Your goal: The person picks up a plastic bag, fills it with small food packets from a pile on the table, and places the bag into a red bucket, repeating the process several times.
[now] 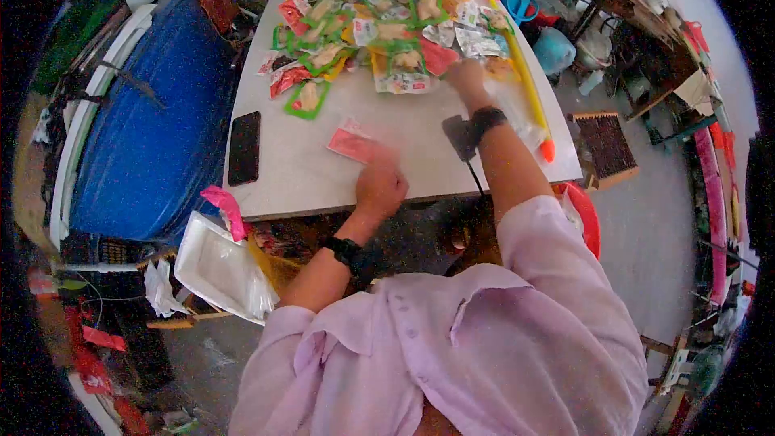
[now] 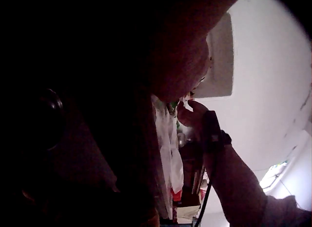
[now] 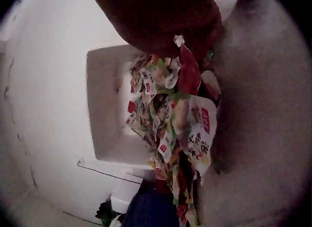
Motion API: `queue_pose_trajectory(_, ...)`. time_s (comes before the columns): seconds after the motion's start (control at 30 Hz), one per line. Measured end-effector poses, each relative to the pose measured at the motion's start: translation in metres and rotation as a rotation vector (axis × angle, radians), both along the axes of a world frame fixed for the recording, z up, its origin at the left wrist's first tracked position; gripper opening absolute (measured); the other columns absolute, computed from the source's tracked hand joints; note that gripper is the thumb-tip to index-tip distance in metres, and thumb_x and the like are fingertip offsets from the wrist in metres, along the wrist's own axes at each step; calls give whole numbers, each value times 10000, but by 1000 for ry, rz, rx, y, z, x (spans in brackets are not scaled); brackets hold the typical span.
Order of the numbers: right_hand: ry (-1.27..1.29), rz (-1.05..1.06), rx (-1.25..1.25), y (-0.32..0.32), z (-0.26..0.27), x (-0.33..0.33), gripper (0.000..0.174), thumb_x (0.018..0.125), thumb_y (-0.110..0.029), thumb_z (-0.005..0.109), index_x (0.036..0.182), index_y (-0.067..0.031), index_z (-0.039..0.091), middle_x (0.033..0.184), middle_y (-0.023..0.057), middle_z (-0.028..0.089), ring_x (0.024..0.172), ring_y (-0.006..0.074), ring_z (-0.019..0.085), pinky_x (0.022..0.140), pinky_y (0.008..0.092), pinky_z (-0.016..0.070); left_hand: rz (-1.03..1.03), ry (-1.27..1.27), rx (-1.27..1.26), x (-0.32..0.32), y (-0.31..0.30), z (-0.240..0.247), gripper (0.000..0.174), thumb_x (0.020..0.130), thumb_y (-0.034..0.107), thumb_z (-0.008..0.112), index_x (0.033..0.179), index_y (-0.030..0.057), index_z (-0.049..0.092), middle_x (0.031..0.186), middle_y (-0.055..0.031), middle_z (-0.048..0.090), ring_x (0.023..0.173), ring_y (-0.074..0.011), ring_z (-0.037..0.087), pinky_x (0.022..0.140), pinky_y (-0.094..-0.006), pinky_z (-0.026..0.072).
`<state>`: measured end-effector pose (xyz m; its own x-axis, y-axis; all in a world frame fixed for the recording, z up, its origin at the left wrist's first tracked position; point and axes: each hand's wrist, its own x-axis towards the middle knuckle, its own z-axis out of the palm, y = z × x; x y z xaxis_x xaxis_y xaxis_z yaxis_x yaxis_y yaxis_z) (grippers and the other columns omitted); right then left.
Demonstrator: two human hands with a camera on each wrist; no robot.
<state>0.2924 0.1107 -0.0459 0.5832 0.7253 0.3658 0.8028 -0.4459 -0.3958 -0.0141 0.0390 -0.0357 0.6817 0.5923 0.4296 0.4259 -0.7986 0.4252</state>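
Note:
In the head view my left hand (image 1: 381, 190) is blurred at the table's near edge. Its fingers overlap the near end of a red-and-white food packet (image 1: 349, 143) lying on the table; I cannot tell whether they grip it. Farther up on the right, my right hand (image 1: 467, 81) pinches a red packet (image 1: 438, 57) at the edge of the pile. The right wrist view shows that red packet (image 3: 189, 76) tilted up under the hand (image 3: 165, 22). Beside it, a white-labelled packet (image 3: 200, 134) stands out from the heap. The left wrist view is mostly dark.
Mixed food packets (image 1: 327, 56), many green-edged, cover the far table (image 1: 299, 153). A black phone (image 1: 245, 148) lies at the left edge, and a yellow tube (image 1: 529, 89) runs along the right. A white foam box (image 1: 214, 262) stands below left, near a blue tub (image 1: 161, 129).

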Motion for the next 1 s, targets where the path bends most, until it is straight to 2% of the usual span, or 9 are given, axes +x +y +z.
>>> queue_pose_trajectory(0.13,-273,96,-427,19,10,9,286,650,-312,551,753,-45,563,714,131,567,681,247,553,584,327,436,-58,-148,102,-1,2,0,224,599,131,493,799,31,492,718,-142,474,669,-316,453,548,-405,372)
queue_pose_trajectory(0.33,-393,178,-307,-17,45,-22,213,626,-247,553,677,-40,546,677,103,562,649,271,537,552,351,421,-44,-183,51,-1,-1,-1,250,584,95,497,829,47,489,745,-130,476,675,-312,452,553,-412,368)
queue_pose_trajectory(0.4,276,121,85,-30,35,-22,197,601,-207,572,701,-41,538,660,94,552,648,261,535,548,342,417,-56,-149,31,-1,0,0,252,589,104,494,835,51,490,753,-128,480,682,-311,453,556,-411,369)
queue_pose_trajectory(0.47,221,161,293,-51,28,-15,202,588,-172,583,731,-39,530,664,84,545,655,242,534,550,324,419,-56,-135,28,-1,0,-1,257,594,116,490,844,55,491,762,-125,483,694,-309,455,563,-410,372)
queue_pose_trajectory(0.53,-553,300,277,-86,47,-23,218,589,-142,587,766,-34,521,688,72,540,669,212,536,557,297,424,-38,-140,45,0,1,-1,265,599,132,485,855,62,492,771,-121,487,709,-307,459,573,-407,375)
queue_pose_trajectory(0.7,465,409,604,-138,90,-71,187,635,-120,545,802,-39,527,785,87,536,735,213,524,624,300,431,-29,-48,-60,-4,-3,8,257,619,144,473,865,74,491,792,-131,486,765,-302,459,600,-414,376)
queue_pose_trajectory(0.83,-62,342,79,-174,103,-84,194,714,-109,441,880,-20,490,841,93,527,767,209,528,643,315,446,-13,75,-97,-2,-6,28,275,624,184,499,882,90,483,848,-127,467,809,-286,449,635,-410,368)
queue_pose_trajectory(0.9,630,495,490,-182,111,-106,250,612,-130,566,844,-45,528,813,108,534,739,248,514,638,321,421,-44,-152,117,-4,-14,38,380,599,193,552,951,87,454,920,-122,461,856,-301,431,716,-406,345)
queue_pose_trajectory(1.0,847,582,627,-188,103,-123,240,663,-102,496,888,-18,489,852,110,527,762,233,520,666,330,433,-57,-194,283,-5,-35,84,486,567,179,595,1009,83,417,971,-121,443,879,-311,414,769,-408,319)
